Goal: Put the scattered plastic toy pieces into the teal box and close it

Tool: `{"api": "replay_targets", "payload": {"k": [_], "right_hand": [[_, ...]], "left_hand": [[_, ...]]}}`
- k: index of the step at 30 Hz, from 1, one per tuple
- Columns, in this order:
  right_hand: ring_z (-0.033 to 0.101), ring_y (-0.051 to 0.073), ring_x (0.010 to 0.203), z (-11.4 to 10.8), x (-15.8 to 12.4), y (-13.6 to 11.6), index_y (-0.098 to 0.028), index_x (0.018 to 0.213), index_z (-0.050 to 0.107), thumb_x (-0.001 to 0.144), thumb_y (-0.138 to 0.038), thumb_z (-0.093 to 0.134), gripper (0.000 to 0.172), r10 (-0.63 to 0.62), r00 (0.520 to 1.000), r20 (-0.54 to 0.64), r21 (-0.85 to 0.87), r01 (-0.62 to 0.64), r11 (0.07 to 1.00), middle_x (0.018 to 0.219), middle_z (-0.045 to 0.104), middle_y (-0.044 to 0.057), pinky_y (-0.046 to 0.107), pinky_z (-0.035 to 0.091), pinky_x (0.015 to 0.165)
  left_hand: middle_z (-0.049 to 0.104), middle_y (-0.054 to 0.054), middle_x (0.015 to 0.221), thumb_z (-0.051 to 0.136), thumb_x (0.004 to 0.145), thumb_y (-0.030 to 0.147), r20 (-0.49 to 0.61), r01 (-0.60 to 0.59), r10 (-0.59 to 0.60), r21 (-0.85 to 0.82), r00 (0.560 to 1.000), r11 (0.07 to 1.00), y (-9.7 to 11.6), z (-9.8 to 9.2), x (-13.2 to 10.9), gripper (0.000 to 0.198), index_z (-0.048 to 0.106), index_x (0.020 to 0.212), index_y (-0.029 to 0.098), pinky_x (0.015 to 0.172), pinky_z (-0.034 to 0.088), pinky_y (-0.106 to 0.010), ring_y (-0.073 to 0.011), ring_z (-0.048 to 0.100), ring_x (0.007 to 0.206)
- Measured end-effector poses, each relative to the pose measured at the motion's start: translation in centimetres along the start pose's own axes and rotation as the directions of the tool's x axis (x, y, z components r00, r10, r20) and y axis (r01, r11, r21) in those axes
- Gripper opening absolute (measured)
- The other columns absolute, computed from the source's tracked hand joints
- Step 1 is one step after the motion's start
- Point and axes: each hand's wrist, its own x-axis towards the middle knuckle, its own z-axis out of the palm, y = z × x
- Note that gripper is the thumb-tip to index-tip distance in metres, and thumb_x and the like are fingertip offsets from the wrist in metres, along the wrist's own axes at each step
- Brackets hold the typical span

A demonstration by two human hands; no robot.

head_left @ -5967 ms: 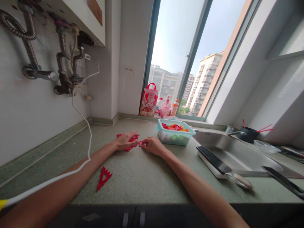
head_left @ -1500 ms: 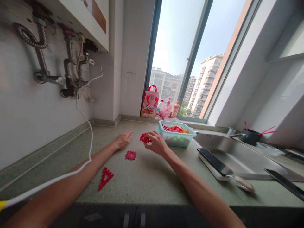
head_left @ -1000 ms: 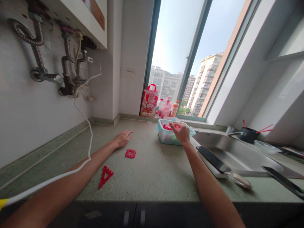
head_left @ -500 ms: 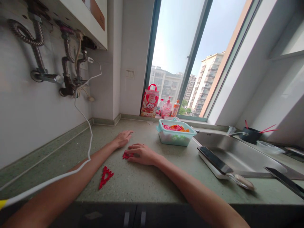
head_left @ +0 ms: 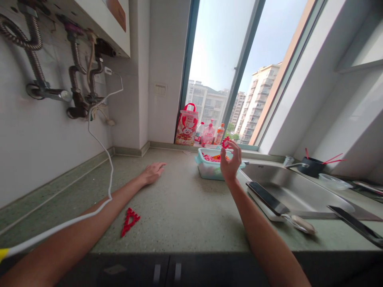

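Note:
My right hand is raised over a pale turquoise tub, its fingers pinched on a small red toothed plastic piece. Loose red, orange and green plastic pieces fill the tub. My left hand lies palm down on the counter, fingers stretched out and nothing visible in it. A red triangle of toothed plastic pieces lies flat on the counter, to the right of my left forearm.
Right of the tub is a steel sink, with a phone on a white slab at its near left corner. A white cable crosses over my left forearm. Bottles and a red bag stand by the window.
My right hand has lifted from the counter and moved right to above the tub, carrying the red piece that lay under it. My left hand and the triangle stay in place.

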Motion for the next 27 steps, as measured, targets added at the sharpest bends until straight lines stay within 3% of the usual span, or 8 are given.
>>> {"api": "replay_targets", "payload": {"k": [3,9,12,15,17,22,24,27], "right_hand": [[0.06,0.029,0.125,-0.5,0.5,2.5,-0.019,0.132,0.063,0.104,-0.04,0.05,0.038,0.077,0.994,-0.08,-0.111,-0.086,0.99,0.135,0.066,0.015,0.051,0.047,0.107],[0.055,0.035,0.126,-0.2,-0.7,4.7,-0.02,0.092,0.078,0.101,-0.04,0.052,0.033,0.131,0.914,0.383,-0.377,0.025,0.926,0.127,0.074,0.012,0.06,0.04,0.107],[0.054,0.033,0.127,0.4,-1.1,3.2,-0.021,0.095,0.078,0.104,-0.036,0.049,0.034,0.073,0.92,0.386,-0.324,0.061,0.944,0.127,0.074,0.011,0.057,0.039,0.109],[0.056,0.03,0.128,1.4,-2.2,-1.3,-0.025,0.108,0.078,0.105,-0.034,0.05,0.03,-0.067,0.874,0.481,-0.104,0.132,0.986,0.13,0.073,0.008,0.051,0.041,0.11],[0.057,0.028,0.129,2.0,-3.9,-6.0,-0.029,0.126,0.073,0.105,-0.034,0.053,0.03,-0.238,0.754,0.612,0.131,0.2,0.971,0.142,0.067,0.007,0.049,0.042,0.111],[0.048,0.025,0.145,2.6,-9.7,-17.7,-0.037,0.148,0.057,0.103,-0.05,0.059,0.047,-0.708,0.266,0.654,0.679,0.207,0.704,0.163,0.048,0.003,0.04,0.04,0.117],[0.052,0.019,0.141,3.0,-11.1,-19.7,-0.034,0.145,0.06,0.107,-0.044,0.052,0.04,-0.767,0.188,0.614,0.763,0.107,0.637,0.154,0.058,0.001,0.033,0.04,0.117],[0.064,0.016,0.125,4.1,-11.4,-18.2,-0.027,0.134,0.069,0.108,-0.035,0.052,0.032,-0.731,0.188,0.656,0.744,0.005,0.668,0.135,0.072,0.002,0.027,0.044,0.112]], "left_hand": [[0.061,-0.015,0.148,0.033,0.1,0.043,0.007,-0.003,0.003,0.002,1.0,1.0,0.2,0.0,-0.1,0.059,0.058,0.145,0.014,0.119,0.039,-0.041,-0.028,0.056,0.137],[0.061,-0.014,0.148,0.032,0.1,0.042,0.01,0.001,-0.001,0.008,1.0,1.0,0.2,-0.1,-0.1,0.059,0.058,0.145,0.015,0.118,0.04,-0.042,-0.0285,0.055,0.138],[0.062,-0.014,0.147,0.034,0.1,0.041,0.015,0.001,-0.001,0.009,1.0,1.0,0.2,-0.1,0.0,0.057,0.059,0.145,0.017,0.117,0.04,-0.043,-0.0287,0.056,0.137],[0.062,-0.013,0.148,0.034,0.1,0.041,0.022,0.001,-0.001,0.005,1.0,1.0,0.2,0.0,0.0,0.057,0.059,0.145,0.017,0.118,0.04,-0.042,-0.0287,0.056,0.137],[0.061,-0.013,0.149,0.035,0.1,0.04,0.019,-0.002,0.002,0.004,1.0,1.0,0.2,0.2,0.1,0.056,0.059,0.145,0.018,0.118,0.04,-0.042,-0.0282,0.056,0.138],[0.063,-0.013,0.147,0.036,0.099,0.039,-0.007,0.009,-0.009,-0.015,1.0,1.0,0.2,0.4,0.2,0.056,0.06,0.143,0.016,0.118,0.04,-0.041,-0.0282,0.057,0.136],[0.062,-0.014,0.148,0.035,0.099,0.039,-0.012,0.015,-0.015,-0.045,1.0,0.999,0.2,0.2,0.1,0.056,0.06,0.143,0.015,0.118,0.04,-0.04,-0.0281,0.057,0.137],[0.06,-0.014,0.15,0.035,0.1,0.04,-0.014,0.043,-0.044,-0.093,0.999,0.995,0.1,-0.1,0.0,0.057,0.059,0.145,0.014,0.119,0.04,-0.038,-0.027,0.056,0.139]]}}
